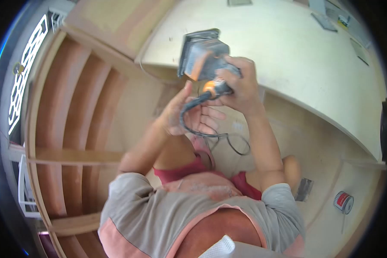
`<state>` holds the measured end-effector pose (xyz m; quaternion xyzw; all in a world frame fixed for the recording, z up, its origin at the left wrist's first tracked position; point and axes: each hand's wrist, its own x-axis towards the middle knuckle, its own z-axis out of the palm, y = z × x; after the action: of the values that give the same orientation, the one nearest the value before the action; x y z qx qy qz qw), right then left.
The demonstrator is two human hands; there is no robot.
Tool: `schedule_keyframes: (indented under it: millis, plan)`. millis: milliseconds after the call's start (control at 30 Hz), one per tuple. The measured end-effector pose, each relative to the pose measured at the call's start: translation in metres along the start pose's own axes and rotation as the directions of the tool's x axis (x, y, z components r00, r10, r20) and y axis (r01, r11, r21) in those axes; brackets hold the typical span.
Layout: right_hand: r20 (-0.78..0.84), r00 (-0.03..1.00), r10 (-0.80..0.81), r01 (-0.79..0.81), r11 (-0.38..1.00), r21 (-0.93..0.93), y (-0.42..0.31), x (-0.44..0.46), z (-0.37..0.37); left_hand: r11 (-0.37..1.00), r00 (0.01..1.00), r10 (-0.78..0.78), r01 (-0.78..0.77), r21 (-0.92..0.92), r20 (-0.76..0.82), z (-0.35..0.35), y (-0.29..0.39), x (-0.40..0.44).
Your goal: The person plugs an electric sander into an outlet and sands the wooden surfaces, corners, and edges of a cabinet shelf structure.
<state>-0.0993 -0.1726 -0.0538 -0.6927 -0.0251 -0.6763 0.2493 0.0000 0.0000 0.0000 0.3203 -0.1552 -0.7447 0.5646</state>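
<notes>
An orange and grey electric sander (pixel 206 56) is lifted in front of me, tilted so its flat pad faces up and to the left. My right hand (pixel 241 79) is wrapped around its handle. A black power cord (pixel 189 105) leaves the orange collar at the handle's end and loops downward. Just below the sander, my left hand (pixel 189 114) has its fingers spread, with the cord passing in front of the palm. Whether the left hand touches the cord I cannot tell.
A pale board (pixel 288 51) curves across the top, with flat pieces (pixel 324 22) on it. Wooden shelving (pixel 73 159) stands at left. At lower right are a can with a red label (pixel 344 201) and a grey flat piece (pixel 304 189).
</notes>
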Motion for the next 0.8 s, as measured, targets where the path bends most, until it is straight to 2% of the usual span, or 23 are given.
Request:
schedule_keyframes:
  millis: [67,100,167,233,300,333,400,433,467,533,567,600,633,667,700,733,800]
  plan:
    - [0.215,0.960,-0.178,0.188,0.982,-0.026,-0.023,0.010,0.008,0.995,0.995,-0.101,0.101,-0.011,-0.017,0.014,-0.003,-0.023]
    - [0.248,0.956,-0.159,0.163,0.987,0.004,-0.004,-0.028,0.014,0.995,0.996,-0.088,0.086,-0.059,-0.031,-0.022,-0.021,-0.004]
    - [0.310,0.935,-0.174,0.163,0.985,0.061,-0.008,-0.036,0.029,0.998,0.993,-0.012,0.005,-0.065,-0.114,-0.031,-0.019,-0.008]
    - [0.343,0.931,-0.125,0.086,0.988,0.127,-0.010,-0.048,0.033,1.000,0.983,-0.014,0.011,-0.019,-0.181,-0.023,-0.016,-0.012]
    - [0.404,0.905,-0.136,0.090,0.987,0.130,-0.009,-0.063,0.033,0.985,0.929,-0.170,0.174,-0.018,-0.330,-0.030,-0.018,-0.008]
    - [0.408,0.906,-0.109,0.069,0.991,0.114,-0.009,-0.070,0.035,0.972,0.882,-0.198,0.233,0.029,-0.427,-0.030,-0.019,-0.007]
    - [0.366,0.917,-0.156,0.146,0.988,0.054,-0.002,-0.081,0.039,0.956,0.886,-0.281,0.292,-0.027,-0.370,-0.044,-0.008,-0.002]
    - [0.431,0.891,-0.141,0.142,0.989,0.029,-0.012,-0.076,0.049,0.942,0.899,-0.335,0.314,-0.118,-0.282,-0.056,-0.001,-0.020]
    - [0.449,0.888,-0.103,0.091,0.995,0.049,-0.013,-0.077,0.055,0.940,0.906,-0.340,0.316,-0.130,-0.253,-0.065,0.002,-0.022]
    - [0.486,0.871,-0.065,0.022,0.995,0.094,-0.022,-0.085,0.060,0.923,0.900,-0.309,0.362,0.131,-0.309,-0.070,0.000,-0.029]
    - [0.515,0.857,0.019,-0.032,0.999,0.017,-0.022,-0.086,0.065,0.882,0.899,-0.285,0.382,0.276,-0.333,-0.077,0.004,-0.033]
    - [0.534,0.839,0.105,-0.076,0.994,-0.077,-0.019,-0.086,0.072,0.874,0.908,-0.267,0.369,0.315,-0.323,-0.089,0.008,-0.035]
    - [0.541,0.833,0.117,-0.079,0.993,-0.092,-0.020,-0.088,0.080,0.874,0.909,-0.279,0.374,0.310,-0.309,-0.097,0.014,-0.038]
    - [0.548,0.826,0.131,-0.094,0.991,-0.096,-0.018,-0.082,0.078,0.786,0.887,-0.268,0.427,0.447,-0.377,-0.086,0.026,-0.033]
    - [0.590,0.796,0.137,-0.089,0.990,-0.111,-0.017,-0.079,0.086,0.699,0.883,-0.240,0.446,0.559,-0.404,-0.092,0.034,-0.035]
    - [0.600,0.788,0.138,-0.080,0.989,-0.122,-0.012,-0.079,0.099,0.673,0.924,-0.076,0.325,0.664,-0.375,-0.103,0.036,-0.036]
    - [0.735,0.674,0.067,0.075,0.984,-0.159,-0.004,-0.078,0.118,0.689,0.939,-0.071,0.290,0.665,-0.335,-0.128,0.041,-0.033]
